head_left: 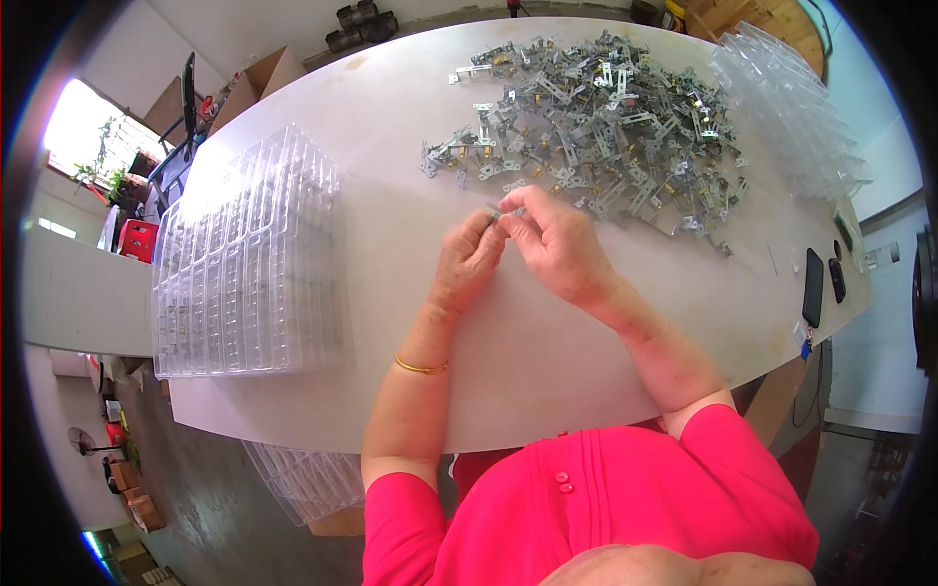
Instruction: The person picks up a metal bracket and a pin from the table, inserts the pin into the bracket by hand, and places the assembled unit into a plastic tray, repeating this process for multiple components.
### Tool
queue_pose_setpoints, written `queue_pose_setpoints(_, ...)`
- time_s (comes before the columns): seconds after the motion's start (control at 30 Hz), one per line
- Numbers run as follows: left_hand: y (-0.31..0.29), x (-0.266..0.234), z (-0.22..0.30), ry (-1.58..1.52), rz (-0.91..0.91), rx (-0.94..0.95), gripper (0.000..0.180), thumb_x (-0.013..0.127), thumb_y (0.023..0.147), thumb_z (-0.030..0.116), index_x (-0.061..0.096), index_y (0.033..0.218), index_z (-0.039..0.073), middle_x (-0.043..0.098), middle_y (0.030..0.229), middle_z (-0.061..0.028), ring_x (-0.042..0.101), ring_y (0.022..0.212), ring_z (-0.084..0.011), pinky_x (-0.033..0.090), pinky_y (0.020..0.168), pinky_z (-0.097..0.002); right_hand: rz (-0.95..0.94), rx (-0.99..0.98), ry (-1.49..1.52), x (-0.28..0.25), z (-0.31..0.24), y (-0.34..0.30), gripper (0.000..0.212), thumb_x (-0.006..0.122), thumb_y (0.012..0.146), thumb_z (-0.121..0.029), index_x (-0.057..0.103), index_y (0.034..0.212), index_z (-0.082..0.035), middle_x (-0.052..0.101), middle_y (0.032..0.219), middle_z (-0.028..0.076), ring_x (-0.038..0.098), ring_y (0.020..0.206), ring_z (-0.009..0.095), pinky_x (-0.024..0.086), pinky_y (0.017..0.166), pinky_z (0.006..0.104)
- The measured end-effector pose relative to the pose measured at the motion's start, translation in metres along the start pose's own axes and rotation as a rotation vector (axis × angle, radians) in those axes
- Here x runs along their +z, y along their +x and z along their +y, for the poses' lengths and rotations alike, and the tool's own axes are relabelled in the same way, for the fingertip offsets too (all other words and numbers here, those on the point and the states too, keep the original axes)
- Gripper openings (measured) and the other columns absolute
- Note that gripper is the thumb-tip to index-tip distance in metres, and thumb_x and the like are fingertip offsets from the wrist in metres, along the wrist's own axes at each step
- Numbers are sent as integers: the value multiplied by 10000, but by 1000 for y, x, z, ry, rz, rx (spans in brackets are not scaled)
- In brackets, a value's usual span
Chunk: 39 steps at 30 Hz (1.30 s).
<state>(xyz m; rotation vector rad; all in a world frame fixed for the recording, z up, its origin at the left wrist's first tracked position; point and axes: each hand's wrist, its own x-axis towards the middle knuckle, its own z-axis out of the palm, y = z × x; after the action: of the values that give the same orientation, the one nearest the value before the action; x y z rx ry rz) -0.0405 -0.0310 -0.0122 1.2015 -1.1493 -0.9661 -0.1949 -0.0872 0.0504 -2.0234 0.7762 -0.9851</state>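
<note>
My left hand [467,262] and my right hand [559,242] meet over the middle of the table, just in front of a heap of small metal brackets [606,127]. Between my fingertips is a small silvery metal part [494,213], mostly covered by the fingers. The left fingers are curled closed around it. My right thumb and index finger pinch at its upper end. Several pieces in the heap carry brass-coloured bits, and a few lie loose at its left edge.
A tall stack of clear plastic trays [249,264] stands on the white table [391,146] at left. More clear trays [787,107] lean at the far right. A black phone [813,288] lies near the right edge. Below the table's left front are further trays [308,481].
</note>
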Motion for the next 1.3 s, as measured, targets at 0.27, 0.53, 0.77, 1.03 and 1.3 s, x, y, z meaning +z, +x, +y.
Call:
queue_pose_setpoints(0.27, 1, 7, -9, 129, 1, 153, 192, 586, 1014, 143, 553, 866, 27, 427, 684, 32, 373, 637, -63, 367, 552, -240, 79, -142, -199, -3, 3, 0, 29, 662, 914, -72, 644, 937, -75, 621, 862, 80, 618, 747, 253, 499, 647, 352)
queue_pose_setpoints(0.53, -2, 4, 11, -318, -54, -136, 269, 491, 1060, 228, 602, 927, 22, 454, 661, 16, 395, 530, -79, 331, 488, -247, 239, -174, 29, -12, -2, 8, 69, 686, 905, -42, 626, 927, -68, 601, 823, 62, 578, 727, 214, 474, 627, 329)
queue_pose_setpoints(0.77, -1, -4, 10, -560, -35, -132, 275, 471, 1066, 254, 590, 984, 19, 409, 652, 7, 392, 513, -107, 337, 486, -259, 116, -24, -64, -10, 2, 5, 49, 700, 899, -81, 651, 903, -80, 612, 806, 76, 598, 676, 239, 478, 607, 347)
queue_pose_setpoints(1.03, 0, -5, 9, -570, -62, -120, 278, 468, 1069, 255, 592, 990, 19, 414, 650, 6, 398, 512, -108, 342, 488, -261, 62, -16, -121, -10, 6, 4, 37, 682, 901, -102, 653, 908, -80, 632, 832, 95, 632, 715, 283, 498, 626, 389)
queue_pose_setpoints(1.3, 0, -9, 6, -301, -36, -45, 278, 486, 1070, 240, 605, 955, 17, 450, 636, 10, 393, 513, -80, 320, 478, -232, 33, -73, -196, -14, 7, 6, 64, 677, 908, -107, 628, 882, -75, 616, 814, 97, 620, 711, 307, 493, 622, 415)
